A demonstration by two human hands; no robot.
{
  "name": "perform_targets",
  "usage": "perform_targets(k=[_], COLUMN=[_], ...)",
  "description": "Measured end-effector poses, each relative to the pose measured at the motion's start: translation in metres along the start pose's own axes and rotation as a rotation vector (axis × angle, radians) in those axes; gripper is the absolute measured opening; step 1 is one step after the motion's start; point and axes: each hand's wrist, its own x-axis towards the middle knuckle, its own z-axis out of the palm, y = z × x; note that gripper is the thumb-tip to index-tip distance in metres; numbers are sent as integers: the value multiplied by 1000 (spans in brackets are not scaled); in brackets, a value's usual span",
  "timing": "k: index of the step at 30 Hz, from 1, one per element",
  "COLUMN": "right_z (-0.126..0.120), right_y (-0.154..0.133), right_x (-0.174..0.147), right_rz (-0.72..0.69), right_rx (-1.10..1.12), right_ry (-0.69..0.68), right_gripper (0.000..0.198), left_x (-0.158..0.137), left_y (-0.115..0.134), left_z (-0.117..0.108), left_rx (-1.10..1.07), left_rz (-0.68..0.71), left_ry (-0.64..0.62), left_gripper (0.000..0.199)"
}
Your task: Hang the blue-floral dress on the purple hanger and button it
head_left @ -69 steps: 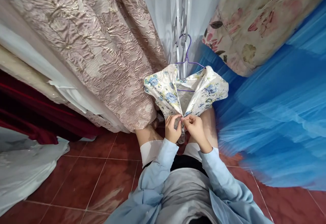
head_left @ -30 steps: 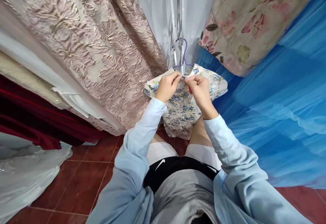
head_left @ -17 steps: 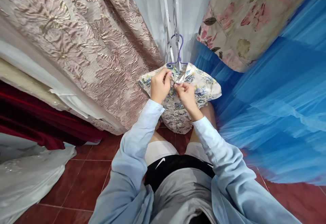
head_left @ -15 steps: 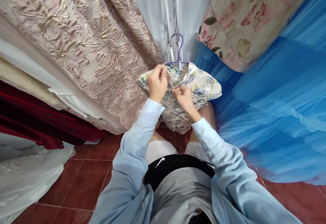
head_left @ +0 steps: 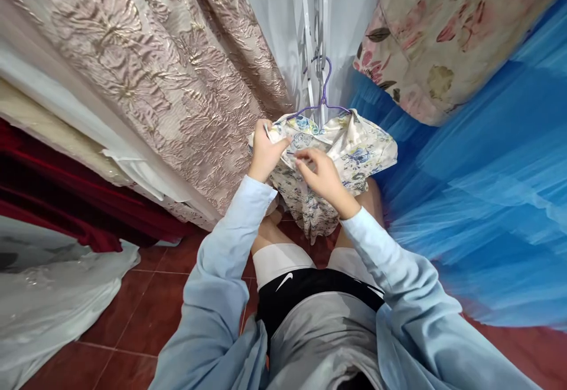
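Observation:
A white blouse with a blue and yellow floral print (head_left: 365,152) hangs in front of me on a purple clothes hanger (head_left: 325,98). My left hand (head_left: 267,152) is closed on the blouse's edge at the left shoulder side, its thumb lying across the cloth. Just in front of the blouse's upper part is my right hand (head_left: 325,178). Its thumb and forefinger are apart, with nothing visible between them. Whether those fingertips touch the cloth I cannot tell. The blouse's lower part hangs down between my knees.
The hanger's hook is on a white metal rack (head_left: 306,18). A pink embossed gown (head_left: 177,83) hangs close on the left, beside dark red cloth (head_left: 53,195). On the right are a floral cloth (head_left: 411,53) and blue tulle (head_left: 478,201). Red tiles (head_left: 137,313) cover the floor.
My left hand has shifted left and taken the blouse's edge, spreading the neck opening. My right hand's fingers have come apart from the cloth they pinched. The view has shifted slightly.

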Motion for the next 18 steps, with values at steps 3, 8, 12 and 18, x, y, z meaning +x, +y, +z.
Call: perform_targets(k=[3,8,12,18], right_z=[3,4,-4,-17], right_y=[16,31,29,34], right_x=[15,8,2,0], right_rz=[-33,-28,50,34], right_rx=[-222,-303,-357,-298], right_ry=[-54,-122,-74,-58], right_gripper=[30,29,26,23], left_x=[15,41,26,-46], left_y=[-13,-67,-96,-94], left_z=[-21,-61,-61,-40], left_rx=[105,167,58,-122], left_rz=[87,-115,-360,-673], left_ry=[82,109,18,-93], left_gripper=[38,20,31,25])
